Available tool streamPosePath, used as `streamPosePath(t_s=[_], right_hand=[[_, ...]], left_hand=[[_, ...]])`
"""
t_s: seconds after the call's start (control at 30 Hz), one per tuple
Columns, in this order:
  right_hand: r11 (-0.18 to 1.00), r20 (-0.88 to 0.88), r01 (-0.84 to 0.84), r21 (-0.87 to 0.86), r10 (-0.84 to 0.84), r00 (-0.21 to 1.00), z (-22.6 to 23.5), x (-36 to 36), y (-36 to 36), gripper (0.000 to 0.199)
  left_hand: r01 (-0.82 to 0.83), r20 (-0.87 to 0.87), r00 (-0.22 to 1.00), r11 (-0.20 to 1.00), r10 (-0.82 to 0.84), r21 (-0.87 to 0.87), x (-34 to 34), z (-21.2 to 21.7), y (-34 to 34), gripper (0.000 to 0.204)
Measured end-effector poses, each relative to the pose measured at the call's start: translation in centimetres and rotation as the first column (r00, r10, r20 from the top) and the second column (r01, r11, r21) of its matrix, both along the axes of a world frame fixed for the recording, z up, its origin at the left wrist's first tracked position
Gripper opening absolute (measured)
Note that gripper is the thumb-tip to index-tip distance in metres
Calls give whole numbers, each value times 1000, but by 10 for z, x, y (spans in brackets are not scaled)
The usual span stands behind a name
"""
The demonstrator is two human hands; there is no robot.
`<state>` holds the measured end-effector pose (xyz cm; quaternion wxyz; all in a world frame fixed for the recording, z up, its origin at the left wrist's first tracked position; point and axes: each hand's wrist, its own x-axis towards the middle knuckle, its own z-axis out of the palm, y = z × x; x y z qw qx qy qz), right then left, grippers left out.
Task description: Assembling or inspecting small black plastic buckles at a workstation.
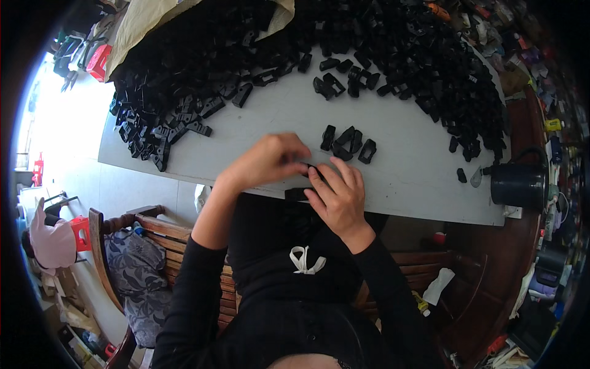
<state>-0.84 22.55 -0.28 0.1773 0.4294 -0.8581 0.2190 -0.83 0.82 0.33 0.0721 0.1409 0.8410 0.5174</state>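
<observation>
Where the two hands meet at the near edge of the grey table (258, 132), left hand (267, 161) observed curled, fingertips pinched together on a small black plastic part (312, 167). Right hand (337, 198) noted just beside it, fingers extended and touching the same part from the other side; whether closed around it cannot be told. Second black piece (295, 194) seen at the table edge, directly below the left hand and against the right thumb. Just beyond the fingers, small cluster of black clips (347, 144) lying loose on the tabletop, apart from the hands. Further out, another small group of like parts (335, 83) noted mid-table. Beyond that, large heap of black plastic parts (184, 74) spread across the far side and both far corners. Dark mug (519, 183) standing at the right end of the table, well apart from the hands. Wooden bench (166, 237) recorded below the table, with patterned cushion (138, 277) at its left end. Red stool (80, 230) on the floor at far left
</observation>
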Motion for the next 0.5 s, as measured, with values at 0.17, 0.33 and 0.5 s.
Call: streamPosePath(t_s=[0.17, 0.33, 0.5], right_hand=[[987, 122, 106, -117, -92, 988, 17, -12, -17, 37], [906, 7, 383, 180, -391, 921, 14, -48, -48, 35], [944, -88, 304, 128, -295, 952, -7, -43, -27, 33]], left_hand=[[-422, -373, 844, 907, 385, -19, -72, -3, 10, 23], [-697, -465, 664, 710, 585, -101, -112, -27, 27, 24], [-460, -249, 864, 887, 437, -37, -78, -35, 12, 24]])
